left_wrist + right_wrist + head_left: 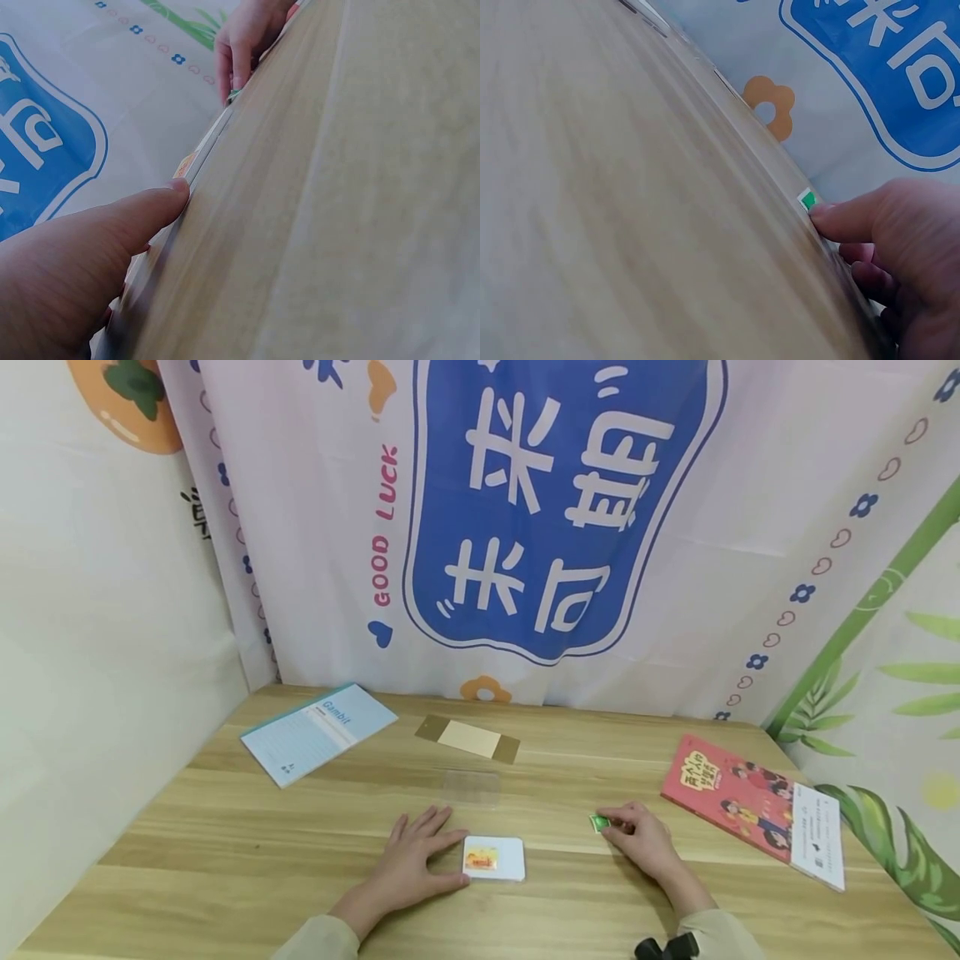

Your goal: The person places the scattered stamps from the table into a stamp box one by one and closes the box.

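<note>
A white card (511, 857) with rounded corners lies on the table, a yellow-orange picture stamp (481, 858) on its left half. My left hand (412, 860) rests beside it with fingers spread; thumb and index finger touch its left edge. From the left wrist view, the left thumb (154, 214) is at the card's edge, the card seen almost edge-on. Farther right, my right hand (643, 841) pinches a small green stamp (598, 822) with a white border, close to the tabletop. The right wrist view shows the green stamp (808, 199) at the thumb tip; the thumb hides part of it.
Behind the card lies a clear plastic sheet (471, 788), and beyond it a cream strip (468, 738) with brown ends. A light blue notebook (318, 735) is at the back left, a red book (738, 797) at the right. A printed cloth (330, 552) hangs behind the table (555, 918).
</note>
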### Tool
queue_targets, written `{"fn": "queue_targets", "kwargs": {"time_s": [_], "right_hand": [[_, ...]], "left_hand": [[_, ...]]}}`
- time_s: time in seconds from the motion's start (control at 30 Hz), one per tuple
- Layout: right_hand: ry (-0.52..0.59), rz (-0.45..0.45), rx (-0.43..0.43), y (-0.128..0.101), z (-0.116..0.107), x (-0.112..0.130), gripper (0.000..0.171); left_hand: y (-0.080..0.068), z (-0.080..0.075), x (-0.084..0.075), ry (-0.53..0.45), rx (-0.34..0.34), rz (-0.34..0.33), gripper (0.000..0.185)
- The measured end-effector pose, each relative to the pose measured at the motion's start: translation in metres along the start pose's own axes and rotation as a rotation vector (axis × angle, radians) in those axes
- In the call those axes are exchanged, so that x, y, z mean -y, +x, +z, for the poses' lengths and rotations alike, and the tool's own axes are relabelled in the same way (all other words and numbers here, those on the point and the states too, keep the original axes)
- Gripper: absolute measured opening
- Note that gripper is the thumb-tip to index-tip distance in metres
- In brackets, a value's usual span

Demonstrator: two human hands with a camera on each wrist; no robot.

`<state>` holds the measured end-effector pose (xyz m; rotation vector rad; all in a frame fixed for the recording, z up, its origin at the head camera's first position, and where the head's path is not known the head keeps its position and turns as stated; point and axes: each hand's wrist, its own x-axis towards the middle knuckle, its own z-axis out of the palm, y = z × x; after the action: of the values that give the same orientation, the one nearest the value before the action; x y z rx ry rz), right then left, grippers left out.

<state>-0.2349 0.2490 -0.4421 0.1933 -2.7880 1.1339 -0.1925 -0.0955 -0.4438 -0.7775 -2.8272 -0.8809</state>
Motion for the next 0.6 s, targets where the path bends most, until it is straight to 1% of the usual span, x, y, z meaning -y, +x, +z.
{"fn": "queue_targets", "kwargs": {"time_s": [0.1, 0.23, 0.4, 0.6], "right_hand": [[0.014, -0.015, -0.017, -0.0005, 0.0004, -0.0006, 0.020], [0.066, -0.026, -0.040, -0.0002, 0.0018, -0.0004, 0.017], [0.146, -0.013, -0.040, -0.0007, 0.0025, 0.0012, 0.016], [0.189, 0.012, -0.031, -0.0014, 0.0016, 0.0025, 0.014]], "left_hand": [[0.0001, 0.0004, -0.0006, 0.000, -0.004, -0.002, 0.062], [0.0000, -0.0002, -0.0006, 0.001, -0.010, -0.001, 0.062], [-0.0004, 0.0004, 0.0000, 0.002, -0.008, -0.007, 0.063], [-0.0005, 0.0006, -0.0004, -0.002, -0.015, 0.000, 0.061]]}}
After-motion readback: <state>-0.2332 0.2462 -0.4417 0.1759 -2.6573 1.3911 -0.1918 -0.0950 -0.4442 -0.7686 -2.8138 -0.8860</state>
